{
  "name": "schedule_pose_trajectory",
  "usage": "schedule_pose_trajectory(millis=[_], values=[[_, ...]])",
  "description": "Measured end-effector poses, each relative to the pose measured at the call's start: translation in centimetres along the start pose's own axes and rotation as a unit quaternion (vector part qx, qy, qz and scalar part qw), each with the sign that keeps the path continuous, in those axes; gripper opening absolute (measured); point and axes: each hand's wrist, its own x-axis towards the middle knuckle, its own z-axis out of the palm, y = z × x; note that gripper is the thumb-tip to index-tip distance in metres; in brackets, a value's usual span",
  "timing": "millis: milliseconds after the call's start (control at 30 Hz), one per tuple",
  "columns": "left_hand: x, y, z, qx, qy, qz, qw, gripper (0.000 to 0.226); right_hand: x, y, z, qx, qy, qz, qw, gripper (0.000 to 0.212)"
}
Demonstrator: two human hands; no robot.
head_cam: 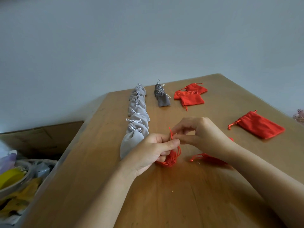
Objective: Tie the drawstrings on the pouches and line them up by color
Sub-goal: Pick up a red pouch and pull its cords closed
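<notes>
Item in hand: red pouch (171, 159) – neck bunched, held low over the near middle of the table (181, 199), just right of the near end of the light grey row.
Left hand (148, 155): we see it clasping the gathered neck, fingers curled round the cloth and thumb pressed on the cord.
Right hand (201, 132): fingertips pinch the red drawstring (171, 134) just above the left thumb.
Step, as we judge it: a knot or bow is being formed and is not yet drawn tight.
Light grey row (138, 124): tied with bows and overlapping, it runs from near to far on the left.
Dark grey pouches (162, 97): a short tied stack, far, right of the light row.
Far red pile (190, 96): flat pouches heaped loosely, looking untied to us.
Lone red pouch (261, 125): flat, on the right, well apart from the rest.
Red pouch under forearm (210, 158): partly hidden, cords trailing left.
Risk, slippage: the cord is thin and looks glossy, so we think a loop could slide out of the pinch before it is tightened.
Risk, neck reopening: the gathers could spread if the left clasp eases.
Risk, snagging: the right forearm lies over the hidden pouch and could drag it, or its cords, along.
Risk, row disturbance: the left hand sits beside the nearest grey pouch and could nudge it.
Contents of pouches: we cannot tell – none shows an open mouth.
Bowl (24, 180): off the table, near left, holding something yellow.
Cardboard box (42, 137): left of the table, inside not visible.
</notes>
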Motion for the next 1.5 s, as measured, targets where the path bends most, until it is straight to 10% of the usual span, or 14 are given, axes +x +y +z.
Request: schedule_pose_trajectory(millis=[233,367,667,833,1033,1333,1500], values=[[-0.1,0.6,0.2,-0.048,0.022,-0.007,0.999,0.044,0.1,-0.4,0.1,0.115,-0.036,0.050,0.991,0.024],[0.0,0.8,0.3,-0.091,0.034,-0.015,0.995,0.022,0.0,-0.4,-0.1,0.153,-0.042,0.057,0.986,0.015],[0.7,0.3,0.1,-0.179,0.111,-0.031,0.977,0.030,0.1,-0.7,-0.1,0.075,0.013,0.012,0.997,0.006],[0.6,0.7,-0.6,-0.243,0.086,-0.006,0.966,0.020,0.3,-0.6,-0.2,0.124,-0.032,0.069,0.989,0.034],[0.4,0.3,-1.5,-0.258,0.000,0.017,0.966,0.038,0.0,-0.9,0.3,0.145,-0.082,0.096,0.981,0.021],[-0.3,1.1,-2.1,-0.007,0.092,0.093,0.991,0.014,-0.3,-1.3,0.5,0.041,-0.105,0.059,0.992,0.008],[-0.1,0.3,-1.5,0.287,0.240,0.207,0.904,0.014,0.0,-0.9,0.2,0.067,-0.088,0.088,0.990,0.006]])
